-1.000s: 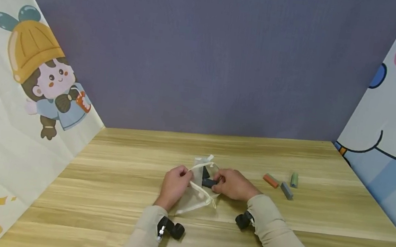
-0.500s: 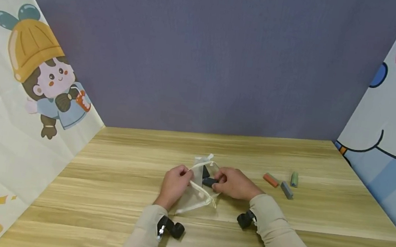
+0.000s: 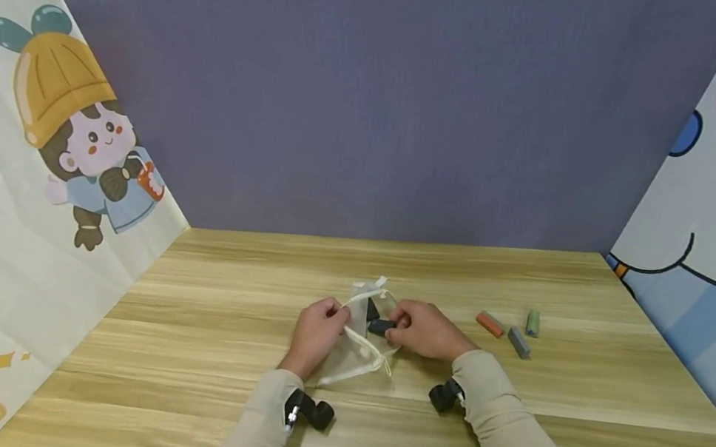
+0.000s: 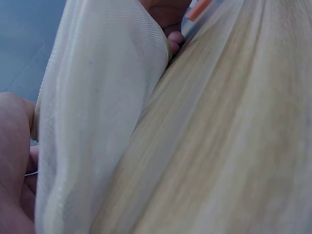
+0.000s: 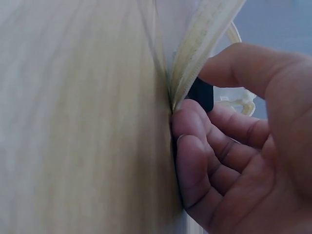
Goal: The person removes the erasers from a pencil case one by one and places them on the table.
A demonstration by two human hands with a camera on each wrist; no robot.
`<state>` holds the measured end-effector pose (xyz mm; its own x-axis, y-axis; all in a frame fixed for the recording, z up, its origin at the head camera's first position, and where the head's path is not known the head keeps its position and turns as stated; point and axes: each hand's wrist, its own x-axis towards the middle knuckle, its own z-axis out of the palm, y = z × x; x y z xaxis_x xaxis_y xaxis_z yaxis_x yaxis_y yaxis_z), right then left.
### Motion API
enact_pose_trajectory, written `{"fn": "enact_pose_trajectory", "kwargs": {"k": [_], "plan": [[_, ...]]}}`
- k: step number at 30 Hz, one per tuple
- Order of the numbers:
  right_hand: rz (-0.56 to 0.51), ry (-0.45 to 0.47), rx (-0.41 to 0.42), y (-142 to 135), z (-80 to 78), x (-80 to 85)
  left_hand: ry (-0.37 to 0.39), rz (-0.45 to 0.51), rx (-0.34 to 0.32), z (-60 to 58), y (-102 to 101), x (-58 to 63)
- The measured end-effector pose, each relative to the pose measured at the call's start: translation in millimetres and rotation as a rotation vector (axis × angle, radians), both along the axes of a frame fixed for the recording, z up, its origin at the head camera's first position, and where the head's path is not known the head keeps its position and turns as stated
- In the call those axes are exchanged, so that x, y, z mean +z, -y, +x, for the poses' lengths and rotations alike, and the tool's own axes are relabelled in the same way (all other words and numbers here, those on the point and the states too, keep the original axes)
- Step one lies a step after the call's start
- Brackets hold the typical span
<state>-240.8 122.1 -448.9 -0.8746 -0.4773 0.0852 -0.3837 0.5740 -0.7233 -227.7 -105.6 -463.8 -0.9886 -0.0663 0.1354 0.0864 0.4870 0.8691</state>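
A whitish mesh drawstring bag (image 3: 347,365) lies on the table, its mouth spread toward the right. My left hand (image 3: 316,332) pinches the near-left part of its cream-corded rim. At the mouth, my right hand (image 3: 428,330) holds a small dark block (image 3: 381,328) between thumb and fingers. A second dark piece (image 3: 373,310) shows just behind it, within the opening. In the right wrist view the bag's cream edge (image 5: 204,41) passes over the fingertips, and the dark block (image 5: 204,95) is partly hidden by them. Sheer mesh (image 4: 97,97) fills much of the left wrist view.
To the right of my right hand lie three small sticks: an orange one (image 3: 489,325), a grey one (image 3: 519,342) and a green one (image 3: 533,323). A purple-grey panel (image 3: 399,109) rises at the table's (image 3: 198,323) back edge, with printed cloths on both sides.
My right hand has shifted very slightly to the right with the dark block. The left hand and the bag stay nearly in place.
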Motion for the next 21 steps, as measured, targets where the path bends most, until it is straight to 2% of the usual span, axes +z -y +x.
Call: {"fn": "enact_pose_trajectory", "kwargs": {"k": [21], "plan": [[-0.045, 0.038, -0.008, -3.4, -1.6, -3.7, -0.012, -0.006, 0.002, 0.2, 0.4, 0.2]]}}
